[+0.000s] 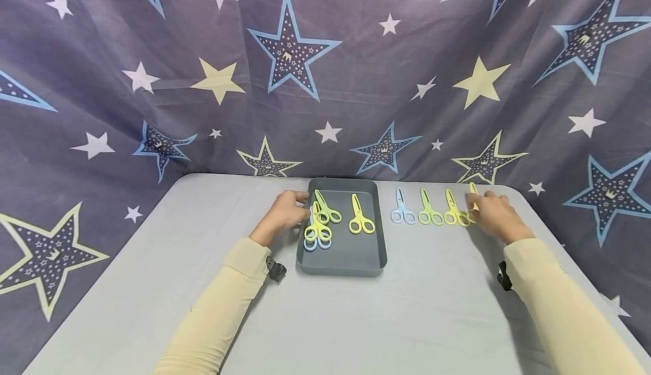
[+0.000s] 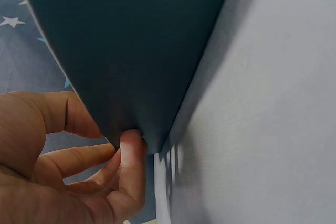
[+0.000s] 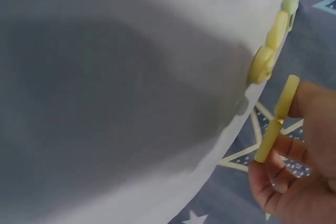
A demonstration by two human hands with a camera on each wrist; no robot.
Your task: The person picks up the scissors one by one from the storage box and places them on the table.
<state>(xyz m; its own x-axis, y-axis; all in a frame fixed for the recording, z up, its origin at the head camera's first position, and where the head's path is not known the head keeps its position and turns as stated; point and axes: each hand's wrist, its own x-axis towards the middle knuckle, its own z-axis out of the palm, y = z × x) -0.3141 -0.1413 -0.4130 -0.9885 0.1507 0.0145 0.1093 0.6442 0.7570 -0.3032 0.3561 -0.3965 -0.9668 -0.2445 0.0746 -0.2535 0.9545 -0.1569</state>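
Observation:
My left hand (image 1: 287, 211) is at the left wall of a grey tray (image 1: 341, 271); in the left wrist view its fingers grip the tray's rim and outer wall (image 2: 131, 51). Inside the tray, yellow scissors (image 1: 317, 230) overlap blue scissors (image 1: 324, 244) and green scissors (image 1: 333, 216), with other yellow scissors (image 1: 357, 219) to their right. At the far right, my right hand (image 1: 495, 215) holds a pair of yellow scissors (image 3: 271, 140) by the handles between thumb and fingers. The right wrist view shows these handle loops edge-on, apart from the tabletop.
Between tray and right hand, blue scissors (image 1: 402, 212), green scissors (image 1: 429, 214) and yellow scissors (image 1: 451, 211) lie in a row on the white table (image 1: 432, 307). A star-patterned cloth (image 1: 325, 81) hangs behind the table and along its sides.

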